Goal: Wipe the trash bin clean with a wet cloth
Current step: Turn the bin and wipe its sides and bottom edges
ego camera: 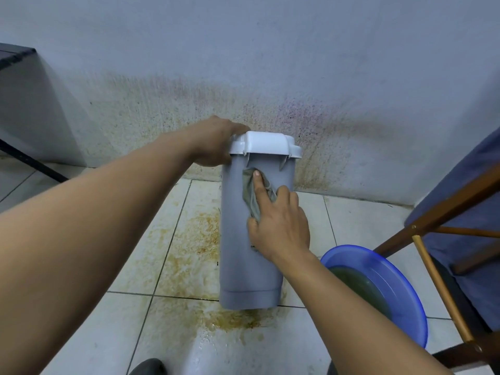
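Observation:
A tall grey trash bin (238, 253) with a white lid (266, 144) stands on the tiled floor close to the wall. My left hand (215, 143) grips the lid's left edge and the bin's upper left side. My right hand (278, 226) presses a crumpled grey-green cloth (250, 192) against the bin's near face, just below the lid, with the index finger stretched up over the cloth. Part of the cloth is hidden under my palm.
A blue basin (392, 269) of murky greenish water sits on the floor to the right of the bin. A wooden chair with blue fabric (460, 212) stands at the far right. Brown stains (200, 234) mark the tiles and the wall (243, 63). A dark table (16, 58) stands at the left.

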Motion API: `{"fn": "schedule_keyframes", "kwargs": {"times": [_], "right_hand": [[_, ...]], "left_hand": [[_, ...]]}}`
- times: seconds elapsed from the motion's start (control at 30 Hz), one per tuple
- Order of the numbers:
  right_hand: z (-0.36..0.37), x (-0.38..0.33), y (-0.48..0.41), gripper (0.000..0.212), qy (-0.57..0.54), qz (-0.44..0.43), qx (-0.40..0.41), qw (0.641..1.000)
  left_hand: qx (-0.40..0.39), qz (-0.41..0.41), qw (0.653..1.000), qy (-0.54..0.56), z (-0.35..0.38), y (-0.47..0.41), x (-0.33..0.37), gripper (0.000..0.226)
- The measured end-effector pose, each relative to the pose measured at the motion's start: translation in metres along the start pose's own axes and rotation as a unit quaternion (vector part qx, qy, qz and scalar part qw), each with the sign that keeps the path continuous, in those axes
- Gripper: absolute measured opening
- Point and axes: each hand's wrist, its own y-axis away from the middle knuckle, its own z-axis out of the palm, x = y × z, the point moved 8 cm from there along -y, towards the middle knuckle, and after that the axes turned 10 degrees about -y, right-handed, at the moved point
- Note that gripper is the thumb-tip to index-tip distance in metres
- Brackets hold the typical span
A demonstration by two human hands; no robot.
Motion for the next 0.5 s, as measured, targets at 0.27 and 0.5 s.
{"fn": "schedule_keyframes", "kwargs": {"times": [0.27, 0.5], "right_hand": [[-0.016, 0.008, -0.025, 0.083, -0.018, 0.036, 0.021, 0.999], [-0.003, 0.021, 0.004, 0.090, -0.016, 0.026, 0.025, 0.999]], "left_hand": [[0.008, -0.007, 1.000, -0.006, 0.001, 0.002, -0.002, 0.063], [0.008, -0.013, 1.000, -0.001, 0.001, 0.002, -0.004, 0.067]]}}
